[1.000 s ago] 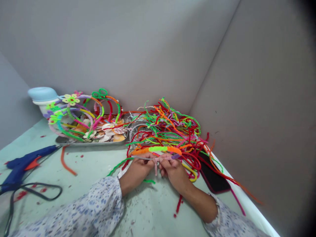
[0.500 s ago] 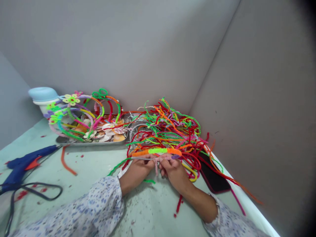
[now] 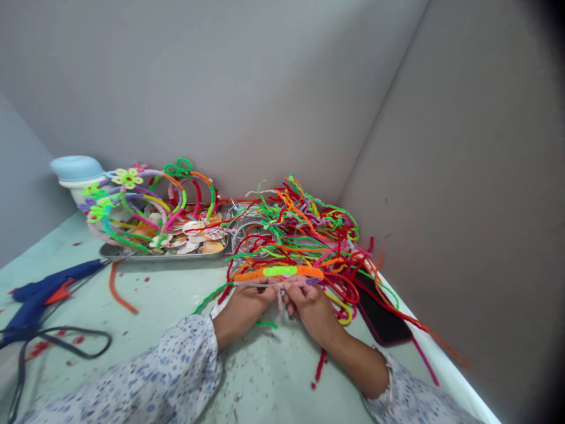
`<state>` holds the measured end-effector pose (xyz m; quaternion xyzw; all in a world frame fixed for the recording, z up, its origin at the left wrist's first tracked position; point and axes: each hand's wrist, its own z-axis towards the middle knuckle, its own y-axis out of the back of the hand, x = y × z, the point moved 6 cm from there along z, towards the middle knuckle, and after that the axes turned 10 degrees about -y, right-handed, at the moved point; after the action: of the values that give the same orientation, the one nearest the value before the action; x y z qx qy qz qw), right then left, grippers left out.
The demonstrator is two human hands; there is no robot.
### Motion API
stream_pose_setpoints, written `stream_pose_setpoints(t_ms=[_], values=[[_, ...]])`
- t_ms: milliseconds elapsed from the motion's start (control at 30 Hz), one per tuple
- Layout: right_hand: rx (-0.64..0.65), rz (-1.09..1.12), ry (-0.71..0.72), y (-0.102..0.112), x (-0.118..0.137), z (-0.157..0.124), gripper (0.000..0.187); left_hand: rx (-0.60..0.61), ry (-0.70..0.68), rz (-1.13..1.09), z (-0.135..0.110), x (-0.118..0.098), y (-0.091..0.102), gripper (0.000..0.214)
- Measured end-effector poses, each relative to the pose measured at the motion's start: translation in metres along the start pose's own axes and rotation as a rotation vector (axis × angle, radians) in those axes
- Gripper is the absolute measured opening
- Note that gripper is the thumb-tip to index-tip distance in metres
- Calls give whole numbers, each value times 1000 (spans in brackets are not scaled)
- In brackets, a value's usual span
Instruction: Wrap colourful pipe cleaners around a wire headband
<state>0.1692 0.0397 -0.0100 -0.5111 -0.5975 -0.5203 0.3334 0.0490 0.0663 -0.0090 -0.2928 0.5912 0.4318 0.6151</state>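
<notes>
Binding a pale pipe cleaner [image 3: 256,283] along an orange-and-green band [image 3: 278,271], we pinch it firmly in our left hand [image 3: 245,309] and right hand [image 3: 311,312], both closed on it, above the middle of the counter [image 3: 168,300] before the tangled heap [image 3: 309,229]; its hanging end seems to call for wrapping snug.

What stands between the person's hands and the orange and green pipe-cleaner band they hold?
Nothing visible: the left hand and right hand grip the pale lower strip of the orange and green pipe-cleaner band directly. A pink pipe cleaner hangs down between the hands.
</notes>
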Motion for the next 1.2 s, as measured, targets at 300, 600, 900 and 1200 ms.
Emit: stream_pose_setpoints(t_ms=[300, 600, 900, 1200], values=[[-31, -23, -28, 1, 1, -2, 33, -24, 87, 27, -3, -2, 1, 19], [-39, -40, -35, 1, -1, -1, 34, -27, 46, 111, -4, -5, 4, 17], [-9, 0, -17, -1, -3, 0, 30, 32, 23, -20, -2, -11, -1, 22], [36, 79, 12, -4, -5, 1, 23, 27, 56, 72, -3, -3, 4, 23]])
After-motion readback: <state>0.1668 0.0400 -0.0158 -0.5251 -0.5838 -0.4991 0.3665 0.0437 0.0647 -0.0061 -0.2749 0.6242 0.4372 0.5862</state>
